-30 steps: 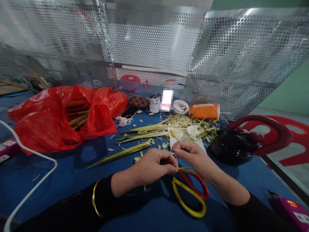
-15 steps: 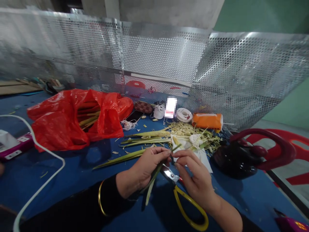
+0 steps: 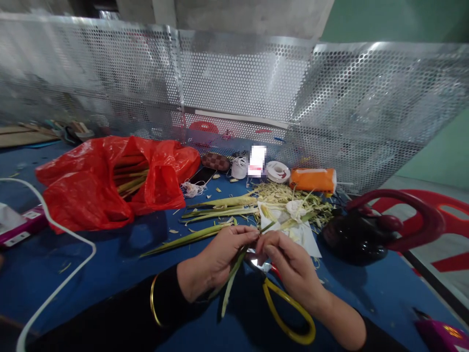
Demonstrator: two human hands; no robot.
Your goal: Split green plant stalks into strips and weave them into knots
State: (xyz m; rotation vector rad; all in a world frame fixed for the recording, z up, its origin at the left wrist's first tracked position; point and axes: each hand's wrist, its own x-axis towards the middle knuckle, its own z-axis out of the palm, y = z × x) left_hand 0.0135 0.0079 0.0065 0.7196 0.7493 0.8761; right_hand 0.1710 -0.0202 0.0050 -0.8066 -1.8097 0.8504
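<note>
A split green plant stalk point(image 3: 230, 283) runs through my left hand point(image 3: 223, 259), which is closed around it, with leafy ends hanging below. My right hand point(image 3: 289, 259) is closed too, its fingertips pinched against the stalk beside the left fingertips; the exact pinch point is hidden. Scissors with yellow and red handles point(image 3: 287, 318) lie under my right hand, their metal blades pointing toward the stalk; whether the hand touches them I cannot tell. Just beyond my hands are more green stalks point(image 3: 179, 244) and a heap of peeled shreds point(image 3: 282, 193) beside white paper point(image 3: 311, 244).
At the left, a red plastic bag point(image 3: 84, 195) holds several stalks, near a white cable point(image 3: 69, 232) and a purple power strip point(image 3: 25, 227). A dark kettle point(image 3: 355, 239) stands at the right. Behind are a white spool point(image 3: 278, 172), an orange packet point(image 3: 313, 180) and a perforated metal screen point(image 3: 242, 78).
My right hand has moved slightly left, and its fingers have curled in closer to the left fingertips. The scissor blades are now more covered by it. The camera view has shifted a little.
</note>
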